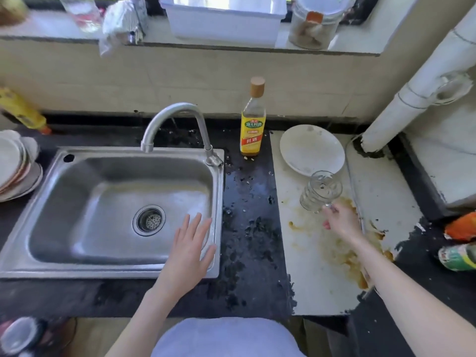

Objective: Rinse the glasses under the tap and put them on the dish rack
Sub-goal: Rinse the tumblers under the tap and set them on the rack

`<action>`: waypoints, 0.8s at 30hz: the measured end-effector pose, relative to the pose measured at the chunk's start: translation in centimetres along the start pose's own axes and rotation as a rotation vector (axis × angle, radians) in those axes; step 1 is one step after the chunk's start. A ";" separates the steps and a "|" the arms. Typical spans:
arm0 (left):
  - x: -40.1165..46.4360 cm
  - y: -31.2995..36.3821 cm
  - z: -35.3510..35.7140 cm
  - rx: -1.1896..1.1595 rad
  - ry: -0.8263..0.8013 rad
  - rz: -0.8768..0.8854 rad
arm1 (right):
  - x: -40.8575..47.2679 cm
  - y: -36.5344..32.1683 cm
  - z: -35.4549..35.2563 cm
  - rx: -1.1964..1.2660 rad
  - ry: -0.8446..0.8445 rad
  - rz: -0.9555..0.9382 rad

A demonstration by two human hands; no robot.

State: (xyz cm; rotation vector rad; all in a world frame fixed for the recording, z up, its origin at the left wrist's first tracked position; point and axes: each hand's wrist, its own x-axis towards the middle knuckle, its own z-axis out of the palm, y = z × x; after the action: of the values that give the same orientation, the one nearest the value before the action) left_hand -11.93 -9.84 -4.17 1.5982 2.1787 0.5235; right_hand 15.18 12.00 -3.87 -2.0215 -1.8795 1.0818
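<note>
A clear glass mug (320, 190) is tilted over the stained white board (309, 266) to the right of the sink. My right hand (341, 222) grips its handle. My left hand (192, 247) hovers flat with spread fingers over the front right corner of the steel sink (77, 202). The curved tap (175, 117) stands at the sink's back edge, and no water runs from it. Another clear glass (452, 87) sits at the far right, beside the white pipe.
A yellow-labelled bottle (253, 119) stands behind the board, next to a white plate (312, 149). Stacked plates (15, 171) sit left of the sink. A white tub (224, 21) and jars (313, 24) line the window sill. Packets (459, 243) lie at the right edge.
</note>
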 end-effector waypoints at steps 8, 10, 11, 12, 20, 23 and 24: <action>-0.1 -0.2 -0.6 -0.063 -0.070 -0.004 | -4.2 -2.7 1.3 0.056 0.016 -0.137; 0.4 -0.9 -1.2 -0.097 -0.129 -0.008 | -5.1 -4.9 2.2 0.049 -0.008 -0.194; 0.8 -1.2 -1.6 -0.131 -0.151 -0.009 | -5.5 -6.1 2.9 0.049 -0.032 -0.220; 1.2 -1.5 -2.1 -0.179 -0.159 -0.012 | -5.9 -7.5 3.6 0.051 -0.071 -0.245; 5.9 -7.4 -7.5 -0.619 -0.187 -0.026 | -8.9 -17.4 13.6 0.039 -0.426 -0.383; 7.2 -10.5 -8.2 -0.752 -0.176 -0.003 | -9.3 -19.0 16.7 0.097 -0.487 -0.383; 7.5 -11.4 -8.3 -0.768 -0.161 -0.016 | -9.3 -19.4 17.6 0.114 -0.497 -0.377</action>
State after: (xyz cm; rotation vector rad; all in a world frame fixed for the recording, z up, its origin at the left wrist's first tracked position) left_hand -27.54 -6.44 -3.59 1.1416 1.5721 1.0284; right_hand -10.31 1.15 -1.71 -1.3351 -2.2350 1.6303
